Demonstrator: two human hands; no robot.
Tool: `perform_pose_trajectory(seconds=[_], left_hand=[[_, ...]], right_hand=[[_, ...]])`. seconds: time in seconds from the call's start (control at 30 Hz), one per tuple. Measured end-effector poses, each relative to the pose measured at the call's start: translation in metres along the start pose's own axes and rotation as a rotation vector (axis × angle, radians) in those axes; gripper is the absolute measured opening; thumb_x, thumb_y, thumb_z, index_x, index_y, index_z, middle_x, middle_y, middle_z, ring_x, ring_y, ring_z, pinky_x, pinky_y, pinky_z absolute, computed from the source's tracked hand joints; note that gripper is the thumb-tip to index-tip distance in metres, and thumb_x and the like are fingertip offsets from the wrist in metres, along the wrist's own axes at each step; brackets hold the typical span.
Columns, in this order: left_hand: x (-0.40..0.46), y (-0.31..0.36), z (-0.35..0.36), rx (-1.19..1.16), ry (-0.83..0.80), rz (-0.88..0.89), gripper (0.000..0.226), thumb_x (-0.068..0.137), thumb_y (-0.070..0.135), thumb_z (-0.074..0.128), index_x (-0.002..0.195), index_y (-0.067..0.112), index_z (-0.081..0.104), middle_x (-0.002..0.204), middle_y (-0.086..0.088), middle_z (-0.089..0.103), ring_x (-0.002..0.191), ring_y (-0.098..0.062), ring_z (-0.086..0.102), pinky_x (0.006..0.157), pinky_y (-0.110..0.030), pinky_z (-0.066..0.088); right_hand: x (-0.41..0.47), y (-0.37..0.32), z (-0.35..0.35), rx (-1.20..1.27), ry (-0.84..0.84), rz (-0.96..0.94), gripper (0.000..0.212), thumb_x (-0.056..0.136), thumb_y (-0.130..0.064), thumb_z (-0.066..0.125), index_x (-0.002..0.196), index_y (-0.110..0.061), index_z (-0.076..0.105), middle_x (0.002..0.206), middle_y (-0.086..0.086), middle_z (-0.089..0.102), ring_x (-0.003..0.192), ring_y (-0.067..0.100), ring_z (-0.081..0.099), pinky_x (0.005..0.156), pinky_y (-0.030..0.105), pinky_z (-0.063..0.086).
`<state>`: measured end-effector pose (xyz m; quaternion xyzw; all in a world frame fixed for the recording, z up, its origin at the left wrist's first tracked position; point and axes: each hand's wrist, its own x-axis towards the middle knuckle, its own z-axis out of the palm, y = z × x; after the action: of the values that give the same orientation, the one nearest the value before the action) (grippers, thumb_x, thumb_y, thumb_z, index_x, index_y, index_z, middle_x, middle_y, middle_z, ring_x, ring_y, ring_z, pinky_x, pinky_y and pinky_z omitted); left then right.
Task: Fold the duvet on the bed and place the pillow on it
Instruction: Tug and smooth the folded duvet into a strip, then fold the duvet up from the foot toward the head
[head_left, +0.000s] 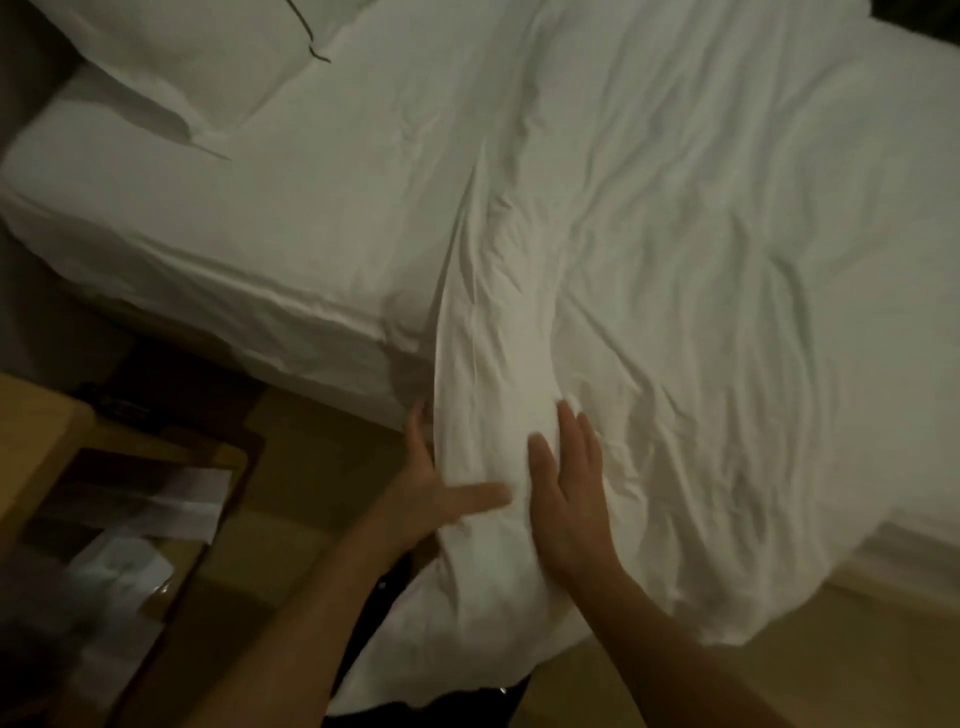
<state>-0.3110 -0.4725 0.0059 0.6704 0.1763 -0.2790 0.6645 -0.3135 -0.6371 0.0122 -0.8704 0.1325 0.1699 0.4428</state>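
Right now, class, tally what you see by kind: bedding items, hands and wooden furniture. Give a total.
Bedding: 3, the duvet, pillow and sheet
Hands: 2, left hand and right hand
Wooden furniture: 1, side table
Total: 6

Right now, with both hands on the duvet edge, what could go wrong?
The duvet hangs off the bed's near side; pulling might drag it to the floor. The right hand lies flat, so its hold could slip. The pillow sits far off, needing a reach.
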Motion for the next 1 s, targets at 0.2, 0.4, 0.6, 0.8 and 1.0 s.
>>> perform_pose_trajectory(seconds=[0.2, 0.4, 0.6, 0.8, 1.0], left_hand=[[-0.064, -0.021, 0.050, -0.164, 0.053, 0.017, 0.109, 0.063, 0.064, 0.079, 0.148, 0.057, 0.011, 0.141, 0.022, 0.045, 0.119, -0.001, 0.053, 0.096, -0.034, 0.051], [-0.094, -0.012, 0.076, -0.293, -0.002, 0.054, 0.099, 0.065, 0.080, 0.066, 0.144, 0.065, 0.009, 0.144, 0.022, 0.045, 0.127, -0.004, 0.052, 0.107, -0.044, 0.045], [-0.100, 0.007, 0.063, 0.000, 0.173, 0.053, 0.116, 0.064, 0.064, 0.081, 0.144, 0.058, -0.004, 0.119, 0.008, 0.068, 0.104, -0.012, 0.067, 0.088, -0.042, 0.055], [-0.078, 0.048, 0.057, -0.117, 0.276, -0.103, 0.132, 0.055, 0.043, 0.094, 0.148, 0.050, 0.000, 0.151, -0.008, 0.039, 0.122, -0.035, 0.053, 0.101, -0.051, 0.048], [-0.094, 0.052, 0.069, 0.203, 0.428, 0.215, 0.090, 0.085, 0.005, 0.064, 0.149, 0.043, 0.014, 0.130, 0.004, 0.045, 0.099, -0.017, 0.049, 0.087, -0.034, 0.044]], right_hand=[[-0.066, 0.021, -0.016, 0.171, -0.075, 0.112, 0.106, 0.069, -0.084, 0.054, 0.153, -0.042, 0.005, 0.159, -0.016, 0.016, 0.143, 0.006, 0.024, 0.117, 0.035, 0.027], [-0.087, 0.015, -0.030, 0.110, 0.000, 0.048, 0.093, 0.072, -0.063, 0.072, 0.144, -0.037, 0.021, 0.135, -0.014, 0.047, 0.116, 0.008, 0.053, 0.097, 0.036, 0.050], [-0.094, -0.006, -0.027, -0.166, 0.164, 0.024, 0.044, 0.081, -0.046, 0.065, 0.110, -0.028, 0.037, 0.077, -0.008, 0.058, 0.066, 0.013, 0.060, 0.058, 0.035, 0.051], [-0.115, -0.035, -0.004, -0.239, 0.204, -0.120, 0.049, 0.081, -0.042, 0.065, 0.120, -0.026, 0.040, 0.093, -0.005, 0.066, 0.083, 0.017, 0.065, 0.068, 0.029, 0.046], [-0.143, -0.002, -0.032, 0.156, -0.067, -0.088, 0.058, 0.087, -0.059, 0.059, 0.138, -0.042, 0.038, 0.127, -0.013, 0.059, 0.111, 0.003, 0.060, 0.093, 0.035, 0.053]])
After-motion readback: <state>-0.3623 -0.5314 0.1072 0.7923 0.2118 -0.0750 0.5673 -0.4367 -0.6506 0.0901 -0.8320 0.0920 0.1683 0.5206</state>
